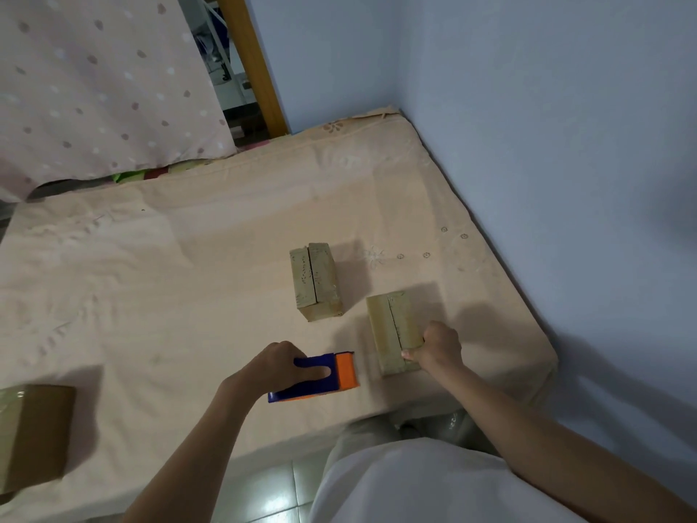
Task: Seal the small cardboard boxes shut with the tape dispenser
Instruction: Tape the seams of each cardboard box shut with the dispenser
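Note:
Two small cardboard boxes lie on the peach mattress (188, 296). The far box (316, 281) sits alone, its top flaps meeting along a dark open seam. The near box (394, 330) lies to its right, and my right hand (437, 347) grips its near right corner with curled fingers. My left hand (281, 366) holds the blue and orange tape dispenser (320, 377), which rests on the mattress just left of the near box. No tape shows on either seam.
A big roll of brown tape (34, 435) lies at the mattress's near left. Blue walls (547, 145) close in the right and back. A dotted cloth (94, 88) hangs at the back left. Tiled floor (271, 496) shows below the mattress edge.

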`<state>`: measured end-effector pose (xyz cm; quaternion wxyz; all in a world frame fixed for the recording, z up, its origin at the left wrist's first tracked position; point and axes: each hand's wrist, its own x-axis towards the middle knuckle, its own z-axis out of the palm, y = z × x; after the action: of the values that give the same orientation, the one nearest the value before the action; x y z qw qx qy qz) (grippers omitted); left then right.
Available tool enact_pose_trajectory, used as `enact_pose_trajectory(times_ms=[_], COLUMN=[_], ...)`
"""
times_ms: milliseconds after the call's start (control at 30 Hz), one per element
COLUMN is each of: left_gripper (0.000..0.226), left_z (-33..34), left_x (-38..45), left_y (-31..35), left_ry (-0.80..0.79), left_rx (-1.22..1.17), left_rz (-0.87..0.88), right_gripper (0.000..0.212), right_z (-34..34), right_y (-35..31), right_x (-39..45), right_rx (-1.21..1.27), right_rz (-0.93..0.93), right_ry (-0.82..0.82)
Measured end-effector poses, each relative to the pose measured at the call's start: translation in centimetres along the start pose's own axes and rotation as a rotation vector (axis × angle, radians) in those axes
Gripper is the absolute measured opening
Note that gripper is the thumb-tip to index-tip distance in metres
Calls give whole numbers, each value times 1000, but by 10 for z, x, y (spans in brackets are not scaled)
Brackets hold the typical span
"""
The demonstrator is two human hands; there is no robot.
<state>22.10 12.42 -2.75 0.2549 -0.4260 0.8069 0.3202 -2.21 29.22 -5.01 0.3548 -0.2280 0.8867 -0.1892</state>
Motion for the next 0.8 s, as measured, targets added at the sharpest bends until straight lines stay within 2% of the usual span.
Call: enact_pose_trajectory(times_ms=[67,433,500,567,633,700,800], left_gripper=[66,66,58,37,27,29,32], left_z=[0,10,9,6,6,10,30], left_x=[2,15,19,22,27,32,39], left_y=[9,76,85,86,77,65,50], left_ry=[44,180,229,295,348,385,452], left_rx=[91,383,436,522,480,392,380], left_rz=[-8,-107,-127,-200,-284,-348,-364], right_gripper=[49,44,44,46,46,45,44], right_z=[-1,4,2,0,-2,-3,-4], right_y=[-1,-7,-7,-7,-7,-8,-8], right_x=[0,-5,-6,-7,-8,-10,-11], right_rx=[-14,-36,-54,-70,-74,-71,-55], right_rz=[4,-32,-39,-38,-37,-36,-35], right_ry=[-11,16,15,12,18,12,3])
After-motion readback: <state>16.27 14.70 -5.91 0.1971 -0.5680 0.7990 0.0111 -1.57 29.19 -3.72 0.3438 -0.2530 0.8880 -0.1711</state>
